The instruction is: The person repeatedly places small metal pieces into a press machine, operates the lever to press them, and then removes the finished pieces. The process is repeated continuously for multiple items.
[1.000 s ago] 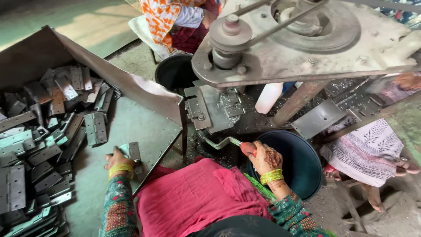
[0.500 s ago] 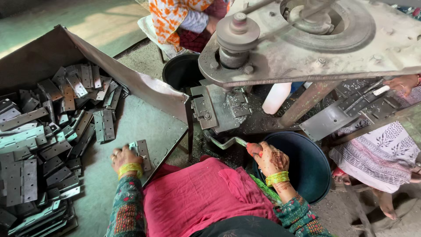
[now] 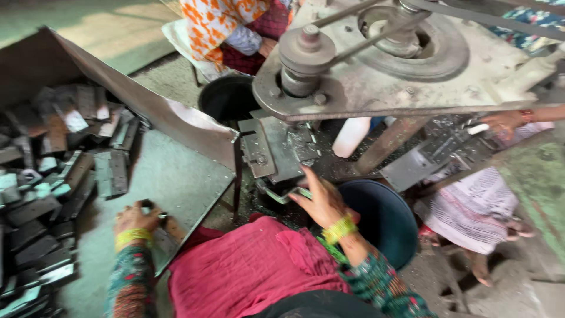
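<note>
Right hand [image 3: 321, 200] is up at the grey metal press block [image 3: 273, 154], fingers spread and laid over a pale green flat metal strip [image 3: 292, 193] that juts from the block's lower edge. The strip lies directly under the fingertips, touching them, with its free end poking out toward the left of the hand. Whether the thumb pinches it from below cannot be told; the palm hides that side. A yellow bangle sits on that wrist, and just to the right of it stands a dark blue round plastic tub [image 3: 379, 221].

Left hand [image 3: 136, 218] rests down on the grey sheet-metal tray [image 3: 168, 176], curled narrow around a small dark flat metal piece [image 3: 154, 207] (only its edge peeks out past the knuckles). That piece lies at the near edge of the tray, right beside the red cloth over the person's lap [image 3: 259, 265].

Further left on the tray, well apart from the hand, sits a heap of dark rectangular metal plates [image 3: 53, 176], stacked at all angles.

Above the press block spreads the large worn steel machine plate with pulley wheels [image 3: 388, 65]. Behind it, a black round bucket [image 3: 226, 100]. On the right, another person's hand [image 3: 503, 122] holds something at a second station, while a third person in orange patterned cloth [image 3: 220, 23] sits at the top.
</note>
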